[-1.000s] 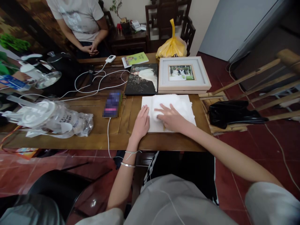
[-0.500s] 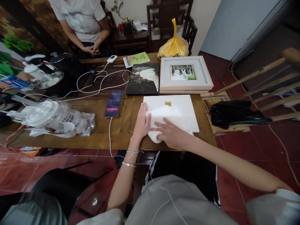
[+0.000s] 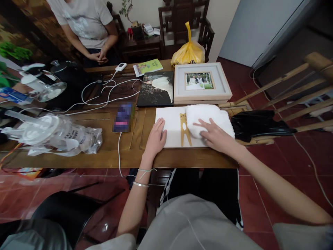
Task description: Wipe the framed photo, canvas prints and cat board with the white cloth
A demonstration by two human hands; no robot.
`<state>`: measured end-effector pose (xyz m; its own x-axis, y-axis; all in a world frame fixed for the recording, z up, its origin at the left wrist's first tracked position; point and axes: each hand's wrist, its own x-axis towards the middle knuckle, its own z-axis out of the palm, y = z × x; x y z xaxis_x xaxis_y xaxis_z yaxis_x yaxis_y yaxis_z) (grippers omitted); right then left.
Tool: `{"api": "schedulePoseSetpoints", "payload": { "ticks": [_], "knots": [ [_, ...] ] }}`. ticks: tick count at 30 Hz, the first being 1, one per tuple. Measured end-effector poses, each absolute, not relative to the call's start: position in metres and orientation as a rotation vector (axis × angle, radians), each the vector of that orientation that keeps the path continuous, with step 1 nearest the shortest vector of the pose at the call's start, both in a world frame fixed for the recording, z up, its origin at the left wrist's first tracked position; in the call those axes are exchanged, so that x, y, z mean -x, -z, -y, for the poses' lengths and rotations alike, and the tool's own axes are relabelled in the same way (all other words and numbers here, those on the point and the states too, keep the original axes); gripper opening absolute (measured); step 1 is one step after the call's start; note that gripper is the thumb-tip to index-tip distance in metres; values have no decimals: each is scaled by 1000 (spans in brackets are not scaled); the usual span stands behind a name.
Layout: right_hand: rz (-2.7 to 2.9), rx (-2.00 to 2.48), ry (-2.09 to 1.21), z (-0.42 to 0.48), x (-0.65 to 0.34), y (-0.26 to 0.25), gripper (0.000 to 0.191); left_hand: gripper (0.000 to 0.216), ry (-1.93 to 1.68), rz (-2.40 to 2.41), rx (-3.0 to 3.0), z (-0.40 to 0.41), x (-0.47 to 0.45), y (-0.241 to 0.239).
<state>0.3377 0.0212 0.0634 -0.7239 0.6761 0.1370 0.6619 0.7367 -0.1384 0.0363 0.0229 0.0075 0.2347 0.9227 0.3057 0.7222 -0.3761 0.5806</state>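
Note:
A white rectangular board (image 3: 170,133) lies at the table's front edge. It carries a golden-yellow animal-like figure (image 3: 182,132) with two long legs and a white oval in its middle. My left hand (image 3: 156,135) rests flat along the board's left edge, fingers stretched out and thumb slightly apart. A fluffy white towel (image 3: 208,114) covers the right part of the board and hangs past its right side. On the towel's front part my right hand (image 3: 214,135) presses down with partly bent fingers, gripping it; its thumb side is hard to make out.
Behind the board stand a dark photo panel (image 3: 157,88) and a pale framed photo (image 3: 203,95). A phone (image 3: 122,118) on a white cable lies to the left, near a bagged plastic cup (image 3: 78,137). A yellow bag (image 3: 189,53) sits at the back. Across the table a person (image 3: 85,31) sits with clasped hands.
My right hand has carried the towel to the right across the board, uncovering the yellow figure's body and legs. My left hand stays at the left edge.

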Motion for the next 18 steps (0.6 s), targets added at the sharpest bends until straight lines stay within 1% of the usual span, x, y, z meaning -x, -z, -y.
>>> {"api": "schedulePoseSetpoints", "payload": {
  "ticks": [5,8,12,15,18],
  "knots": [
    [2727,818,-154,51,-349,-63,34,47,-883,-1516,-2213,-21,-36,-8],
    [2716,773,-226,64,-355,-66,34,48,-878,-1513,-2241,-21,-35,-7],
    [2721,835,-292,28,-353,-69,32,50,-847,-1508,-2262,-21,-34,-6],
    [2716,978,-294,-20,-347,-69,26,50,-820,-1509,-2274,-22,-33,-6],
    [2701,1107,-289,-58,-341,-67,25,49,-819,-1497,-2281,-24,-31,-5]
  ]
}}
